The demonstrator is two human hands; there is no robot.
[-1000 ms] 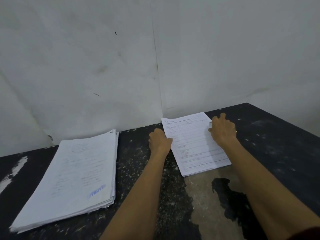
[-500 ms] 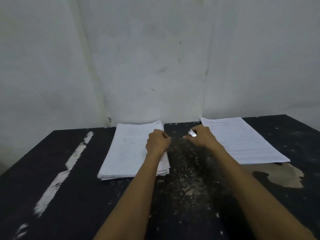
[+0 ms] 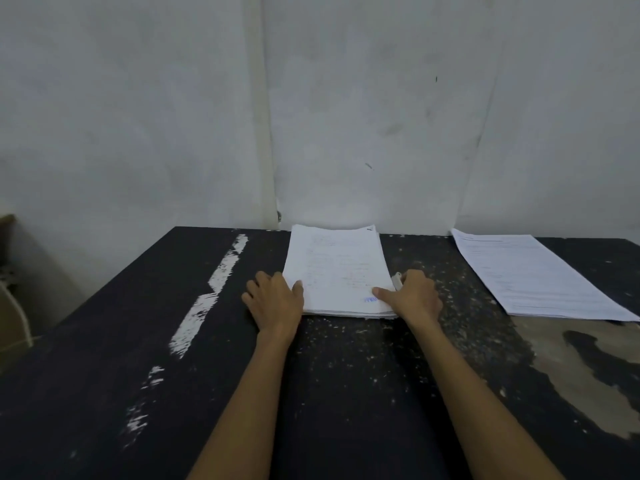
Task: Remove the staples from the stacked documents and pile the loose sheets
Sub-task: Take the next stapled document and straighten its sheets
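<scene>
Your left hand [image 3: 275,303] lies with fingers straight against the stack [image 3: 337,268], which runs lengthwise toward the wall [image 3: 346,133], while your right hand [image 3: 414,294] curls round a small tool [image 3: 397,280].

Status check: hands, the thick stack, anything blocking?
Left hand open, flat at left edge of thick white paper stack, thumb on it. Right hand grips small pale tool, thumb on stack. Nothing blocks; thin printed pile lies apart, right.

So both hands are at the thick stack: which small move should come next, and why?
Probably lift the top document off the thick stack. The left hand lies flat at its left edge, thumb on top; the right hand presses its thumb on the near right corner and holds a small silvery tool. The thinner pile lies at right.
</scene>
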